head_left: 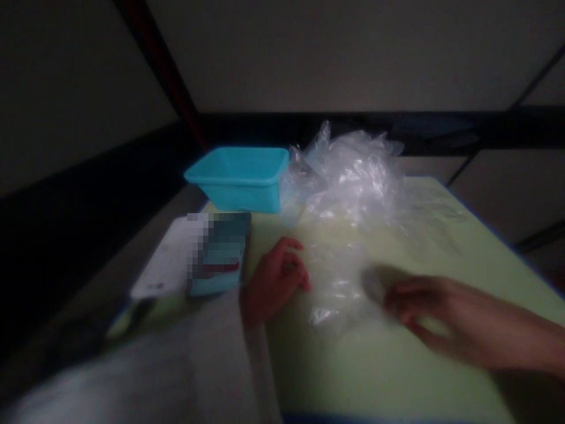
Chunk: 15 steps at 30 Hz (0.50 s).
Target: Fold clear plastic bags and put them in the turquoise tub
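Note:
A clear plastic bag [338, 288] lies flat on the yellow-green table between my hands. My left hand [278, 277] is at its left side, fingers loosely curled and apart, with nothing visible in them. On the other side, my right hand [435, 315] is blurred by motion, its fingers drawn together at the bag's right edge. A greyish smear shows by those fingertips; its kind cannot be made out. Behind the flat bag rises a crumpled heap of clear plastic bags [357, 174].
A turquoise plastic basin [251, 196] stands at the back left, touching the heap. Left of my left hand lie a phone-like flat thing [220, 280], partly pixelated, and a white flat thing [161, 271]. The table [397, 383] has a blue edge; walls stand behind.

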Tool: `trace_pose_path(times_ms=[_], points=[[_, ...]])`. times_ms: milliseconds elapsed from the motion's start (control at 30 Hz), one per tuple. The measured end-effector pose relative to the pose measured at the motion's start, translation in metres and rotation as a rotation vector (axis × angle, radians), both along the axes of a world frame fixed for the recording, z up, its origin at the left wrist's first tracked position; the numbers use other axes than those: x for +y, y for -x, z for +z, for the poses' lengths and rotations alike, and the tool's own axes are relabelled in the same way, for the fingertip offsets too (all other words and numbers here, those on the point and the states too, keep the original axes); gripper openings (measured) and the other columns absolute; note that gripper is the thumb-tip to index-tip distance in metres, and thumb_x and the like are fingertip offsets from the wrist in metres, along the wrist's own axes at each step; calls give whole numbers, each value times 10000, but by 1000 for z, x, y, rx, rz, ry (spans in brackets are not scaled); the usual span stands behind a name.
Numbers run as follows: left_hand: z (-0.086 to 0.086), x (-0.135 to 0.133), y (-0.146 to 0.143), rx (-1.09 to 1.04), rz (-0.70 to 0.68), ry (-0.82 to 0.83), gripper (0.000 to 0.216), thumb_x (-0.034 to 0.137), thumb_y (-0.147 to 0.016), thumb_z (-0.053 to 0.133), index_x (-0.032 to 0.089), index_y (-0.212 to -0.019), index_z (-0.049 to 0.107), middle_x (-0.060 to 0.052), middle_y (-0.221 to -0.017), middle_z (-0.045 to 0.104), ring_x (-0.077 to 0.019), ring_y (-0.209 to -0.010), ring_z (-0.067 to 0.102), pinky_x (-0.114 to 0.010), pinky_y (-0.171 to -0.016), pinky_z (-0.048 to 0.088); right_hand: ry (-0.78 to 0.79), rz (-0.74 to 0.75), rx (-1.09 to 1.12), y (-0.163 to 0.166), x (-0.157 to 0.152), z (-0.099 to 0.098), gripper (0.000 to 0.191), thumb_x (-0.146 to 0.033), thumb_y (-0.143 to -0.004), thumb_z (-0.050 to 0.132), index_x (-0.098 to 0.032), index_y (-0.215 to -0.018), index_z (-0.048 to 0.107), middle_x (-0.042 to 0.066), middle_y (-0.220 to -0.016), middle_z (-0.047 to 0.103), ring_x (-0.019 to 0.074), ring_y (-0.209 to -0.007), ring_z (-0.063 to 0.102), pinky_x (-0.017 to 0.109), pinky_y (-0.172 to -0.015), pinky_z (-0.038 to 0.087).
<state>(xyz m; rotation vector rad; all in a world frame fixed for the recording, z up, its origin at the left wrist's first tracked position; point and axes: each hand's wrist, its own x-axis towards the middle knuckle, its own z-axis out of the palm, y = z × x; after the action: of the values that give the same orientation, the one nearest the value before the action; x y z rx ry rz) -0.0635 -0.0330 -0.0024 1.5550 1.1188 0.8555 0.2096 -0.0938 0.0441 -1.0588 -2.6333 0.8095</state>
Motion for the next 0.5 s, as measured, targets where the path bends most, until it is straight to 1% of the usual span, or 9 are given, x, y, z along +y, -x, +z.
trace_pose_path(times_ms=[67, 133, 233, 367, 500], points=[[0, 0, 0, -7, -3, -1, 239, 203, -746, 502, 188, -966, 411, 45, -615, 608, -138, -550, 642, -183, -459, 411, 45, -56, -23, -3, 0, 3, 198, -104, -823, 500, -216, -929, 624, 14, -844, 651, 159, -738, 622, 278, -649, 475], [-1, 0, 0, -22, -1, 0, 239, 201, -747, 499, 188, -968, 410, 50, -616, 605, -134, -550, 642, -196, -490, 436, 73, -108, -54, -6, 0, 1, 203, -115, -850, 477, -225, -967, 599, 0, -818, 648, 152, -720, 624, 269, -638, 475], [-1, 0, -1, -36, -3, -1, 234, 191, -743, 497, 187, -960, 412, 58, -607, 599, -127, -540, 635, -218, -538, 466, 53, -141, -55, -10, 1, -6, 170, -156, -854, 504, -234, -974, 595, 0, -832, 657, 162, -739, 635, 274, -656, 491], [-1, -1, -1, -37, -13, -9, 234, 187, -747, 491, 186, -967, 410, 62, -602, 598, -131, -544, 637, -229, -553, 472, -8, -84, 3, -6, 5, -14, 242, -160, -803, 572, -229, -1033, 606, 41, -1006, 662, 194, -856, 648, 296, -714, 521], [-2, -1, -1, -35, -10, -18, 230, 182, -754, 485, 188, -972, 412, 61, -601, 600, -141, -552, 648, -239, -559, 478, -23, -6, 26, -2, 10, -14, 316, -102, -777, 569, -225, -1064, 612, 55, -1080, 642, 200, -947, 635, 291, -766, 530]])
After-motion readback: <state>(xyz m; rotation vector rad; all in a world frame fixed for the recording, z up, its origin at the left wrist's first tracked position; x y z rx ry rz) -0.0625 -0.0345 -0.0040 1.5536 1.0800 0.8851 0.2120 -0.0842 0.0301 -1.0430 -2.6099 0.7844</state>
